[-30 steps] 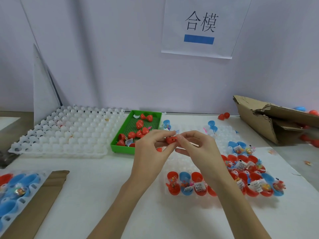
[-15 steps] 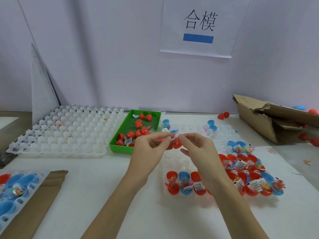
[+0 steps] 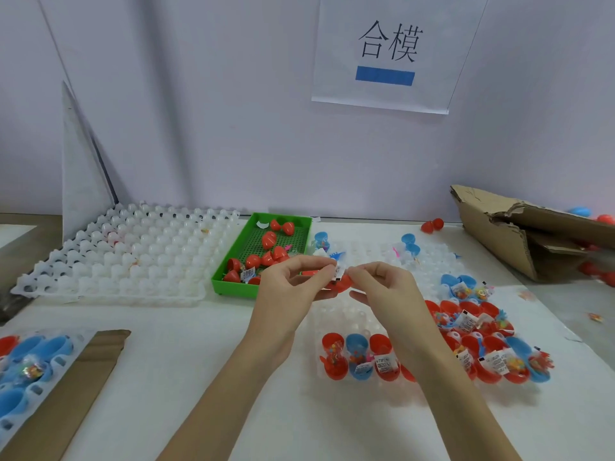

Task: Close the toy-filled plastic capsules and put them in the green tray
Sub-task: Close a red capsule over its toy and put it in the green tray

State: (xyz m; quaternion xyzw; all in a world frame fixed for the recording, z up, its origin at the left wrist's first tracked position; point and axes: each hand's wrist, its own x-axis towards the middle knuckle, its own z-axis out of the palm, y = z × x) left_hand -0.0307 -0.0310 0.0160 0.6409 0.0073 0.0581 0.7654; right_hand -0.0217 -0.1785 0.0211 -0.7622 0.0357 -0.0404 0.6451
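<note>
Both hands meet in the air above the middle of the surface, working one small red capsule (image 3: pixel 341 281) between them. Left hand (image 3: pixel 293 284) pinches it from the left with thumb and curled fingers; right hand (image 3: pixel 386 287) pinches it from the right, its other fingers loosely spread. A white paper tag sticks out at the capsule's top, between the fingertips, so the two halves look not yet fully shut.

The capsule appears to be thin, hard, smooth plastic, very light and a little slippery. A firm hold on the rounded outside of each half, pressing them straight together, seems best; the tag probably needs tucking in first so it does not jam the seam.

Just behind the left hand sits the green tray (image 3: pixel 229 277), already holding several closed red capsules. Nearer the person, under the right forearm, open red and blue capsule halves (image 3: pixel 357 357) with toys and tags sit in a clear holder. A large white moulded tray (image 3: pixel 126 257) lies to the left, and a torn cardboard box (image 3: pixel 519 234) at far right.
</note>
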